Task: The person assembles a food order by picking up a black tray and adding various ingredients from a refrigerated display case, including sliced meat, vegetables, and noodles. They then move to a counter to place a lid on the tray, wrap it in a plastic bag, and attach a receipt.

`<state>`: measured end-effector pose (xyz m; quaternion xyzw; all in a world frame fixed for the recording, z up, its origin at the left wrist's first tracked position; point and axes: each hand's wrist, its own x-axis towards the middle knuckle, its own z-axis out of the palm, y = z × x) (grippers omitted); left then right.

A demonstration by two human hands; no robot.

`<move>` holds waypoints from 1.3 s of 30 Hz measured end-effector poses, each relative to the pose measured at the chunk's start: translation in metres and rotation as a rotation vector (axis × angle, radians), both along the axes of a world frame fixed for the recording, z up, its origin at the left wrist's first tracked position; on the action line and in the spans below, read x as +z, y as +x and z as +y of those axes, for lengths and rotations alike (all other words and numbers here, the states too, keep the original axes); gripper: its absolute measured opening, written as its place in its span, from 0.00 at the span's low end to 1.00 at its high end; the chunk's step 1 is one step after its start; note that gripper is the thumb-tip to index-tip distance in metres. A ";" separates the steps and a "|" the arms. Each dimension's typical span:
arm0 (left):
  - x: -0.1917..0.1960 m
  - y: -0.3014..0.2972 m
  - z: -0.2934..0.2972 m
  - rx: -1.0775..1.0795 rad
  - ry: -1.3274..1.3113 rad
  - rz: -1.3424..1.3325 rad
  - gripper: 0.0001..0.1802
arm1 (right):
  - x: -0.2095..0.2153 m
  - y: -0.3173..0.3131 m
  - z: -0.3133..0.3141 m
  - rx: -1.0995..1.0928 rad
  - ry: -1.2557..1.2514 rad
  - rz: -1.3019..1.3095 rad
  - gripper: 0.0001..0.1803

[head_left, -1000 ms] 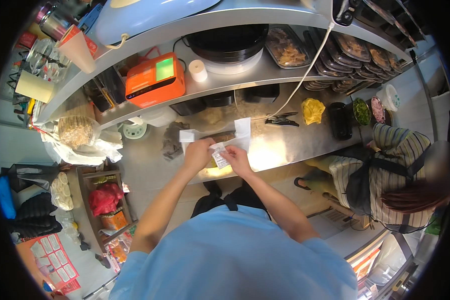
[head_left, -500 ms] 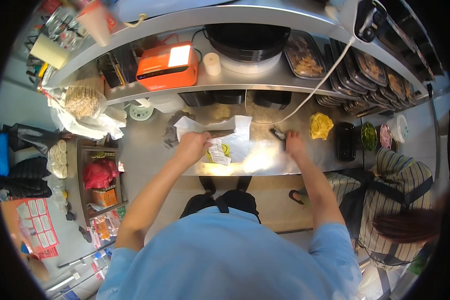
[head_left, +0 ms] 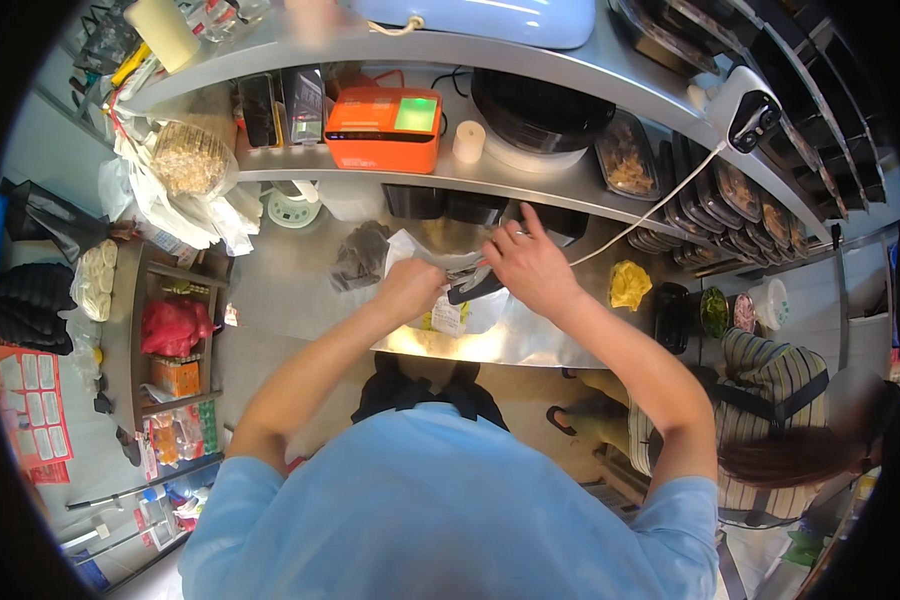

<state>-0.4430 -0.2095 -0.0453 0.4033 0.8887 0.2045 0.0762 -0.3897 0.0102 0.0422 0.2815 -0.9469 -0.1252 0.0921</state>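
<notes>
A white paper bag (head_left: 402, 246) lies on the steel counter in front of me. Attached to it is a white printed slip (head_left: 449, 319), beside a yellow-green print. My left hand (head_left: 414, 289) is closed on the bag's folded edge. In my right hand (head_left: 532, 268) is a black stapler (head_left: 480, 286), brought against that edge close to my left fingers. The right thumb and palm are around the stapler, while some fingers stick out. My hands partly hide the fold and the stapler's jaws. A crumpled grey plastic bag (head_left: 362, 256) rests left of the paper bag.
Above the counter's back runs a steel shelf with an orange device (head_left: 382, 132) and stacked lidded trays (head_left: 735, 190). A white cable (head_left: 650, 212) hangs across to the counter. To the right are a yellow plastic bag (head_left: 630, 285) and a person in a striped top (head_left: 770, 370).
My right hand has picked the stapler off the counter and brought it left to the paper bag's edge. The left hand keeps its hold on the bag.
</notes>
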 end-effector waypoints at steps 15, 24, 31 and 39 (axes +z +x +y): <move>-0.015 -0.003 -0.007 0.063 0.078 -0.046 0.04 | -0.006 -0.036 -0.039 0.138 0.465 -0.151 0.11; -0.018 0.001 0.000 0.002 0.175 -0.075 0.08 | -0.032 -0.038 -0.042 0.162 0.522 -0.181 0.10; 0.091 -0.059 -0.139 0.679 0.795 0.339 0.06 | 0.004 0.023 -0.021 -0.135 -0.219 0.009 0.14; 0.149 -0.197 -0.287 1.166 0.328 0.571 0.14 | -0.209 0.088 0.062 -1.314 -0.638 -0.267 0.36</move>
